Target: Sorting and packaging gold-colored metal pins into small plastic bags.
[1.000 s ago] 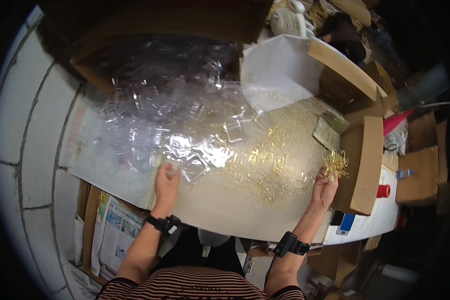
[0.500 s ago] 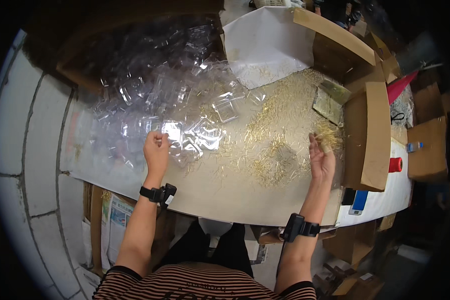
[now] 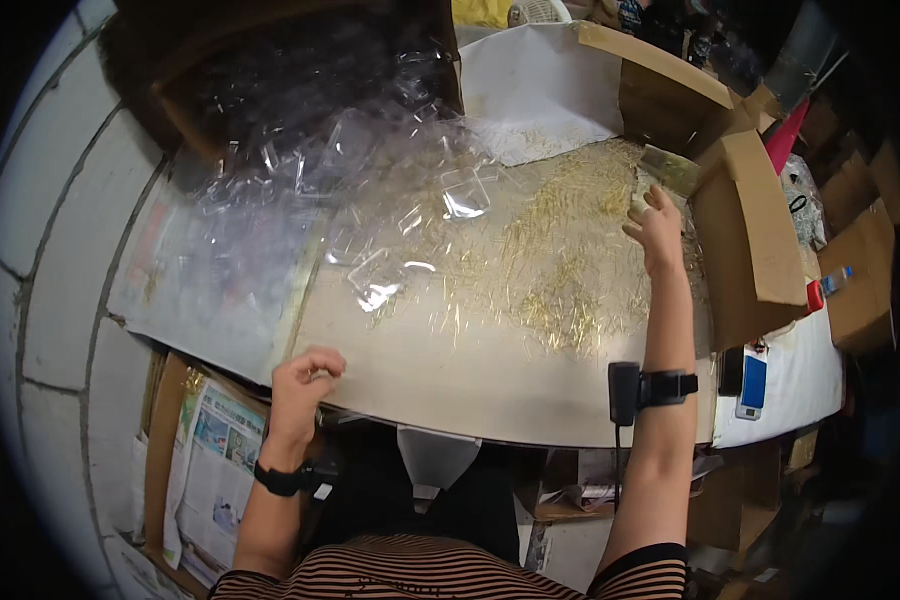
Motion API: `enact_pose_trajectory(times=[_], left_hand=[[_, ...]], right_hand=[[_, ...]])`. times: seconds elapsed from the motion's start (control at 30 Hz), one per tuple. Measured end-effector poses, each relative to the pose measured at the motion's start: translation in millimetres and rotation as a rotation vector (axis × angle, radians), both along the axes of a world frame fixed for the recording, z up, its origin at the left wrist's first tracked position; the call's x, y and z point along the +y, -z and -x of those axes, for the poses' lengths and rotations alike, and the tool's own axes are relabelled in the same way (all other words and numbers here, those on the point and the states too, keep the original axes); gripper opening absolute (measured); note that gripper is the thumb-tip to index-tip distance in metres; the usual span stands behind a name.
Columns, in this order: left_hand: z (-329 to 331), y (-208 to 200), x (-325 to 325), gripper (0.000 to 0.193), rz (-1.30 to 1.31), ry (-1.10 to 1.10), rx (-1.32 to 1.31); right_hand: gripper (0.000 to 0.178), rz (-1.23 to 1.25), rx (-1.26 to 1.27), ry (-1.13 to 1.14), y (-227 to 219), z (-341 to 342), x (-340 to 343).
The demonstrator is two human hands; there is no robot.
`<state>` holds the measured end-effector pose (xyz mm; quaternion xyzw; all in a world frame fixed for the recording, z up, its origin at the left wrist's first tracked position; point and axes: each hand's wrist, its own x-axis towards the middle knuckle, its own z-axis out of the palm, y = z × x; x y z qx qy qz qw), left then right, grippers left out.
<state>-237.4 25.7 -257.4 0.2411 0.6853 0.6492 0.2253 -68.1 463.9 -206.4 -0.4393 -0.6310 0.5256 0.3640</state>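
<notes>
My left hand [image 3: 305, 388] is over the table's front edge at the left, its fingers loosely curled with a small gap at the thumb; I see nothing in it. At the far right of the table my right hand [image 3: 658, 228] has bent, parted fingers and shows nothing in its grasp. It is nearest to a greyish flat piece [image 3: 670, 170] leaning by the cardboard. Thin golden wire-like strands [image 3: 560, 300] are scattered over the middle and right. Clear plastic boxes [image 3: 465, 195] lie heaped at the back left, with one clear box [image 3: 378, 280] closer to me.
Cardboard flaps [image 3: 760, 215] wall the table's right side, and a white sheet [image 3: 540, 85] stands at the back. A blue-and-white device [image 3: 752, 385] and a red spool [image 3: 814, 295] sit on the right-hand surface. Newspaper [image 3: 215, 450] lies in a box below left.
My left hand has come back from the clear boxes to the front edge. My right hand has moved farther back along the cardboard. Fewer clear boxes lie at the left middle.
</notes>
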Motion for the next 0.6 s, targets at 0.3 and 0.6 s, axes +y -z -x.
enact_pose_trajectory(times=[0.3,0.6], left_hand=[[-105,53,-138,0.021,0.167,0.576,-0.477],[-139,43,-199,0.057,0.381,0.941,-0.718]], right_hand=[[0.061,-0.543,-0.477,0.056,107,-114,-139],[0.072,-0.507,-0.669,0.305,128,-80,-172]])
